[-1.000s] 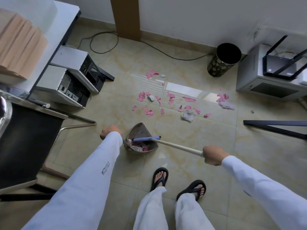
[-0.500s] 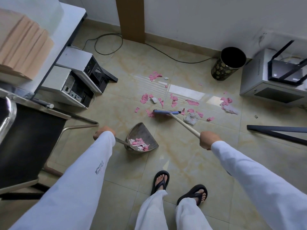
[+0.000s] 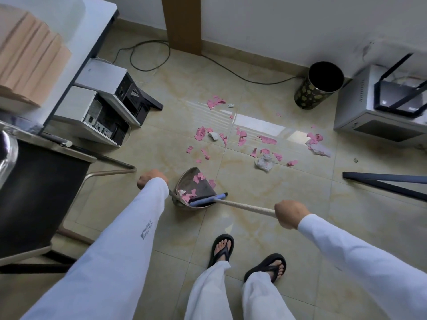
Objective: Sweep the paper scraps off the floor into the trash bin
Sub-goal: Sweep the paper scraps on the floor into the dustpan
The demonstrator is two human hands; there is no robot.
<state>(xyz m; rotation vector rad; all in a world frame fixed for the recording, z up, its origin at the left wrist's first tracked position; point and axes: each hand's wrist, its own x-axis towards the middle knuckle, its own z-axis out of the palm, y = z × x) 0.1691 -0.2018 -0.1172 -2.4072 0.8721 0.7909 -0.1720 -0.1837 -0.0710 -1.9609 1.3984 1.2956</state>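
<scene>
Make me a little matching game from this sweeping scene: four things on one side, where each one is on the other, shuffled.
Things:
1. trash bin
2. broom head
3. crumpled white paper
4. left hand

Places:
A. on the open floor among pink scraps
B. in the dustpan's mouth
C. by the wall, next to the grey cabinet
D. on the dustpan's handle

Pairs: 1-C, 2-B, 3-A, 4-D
</scene>
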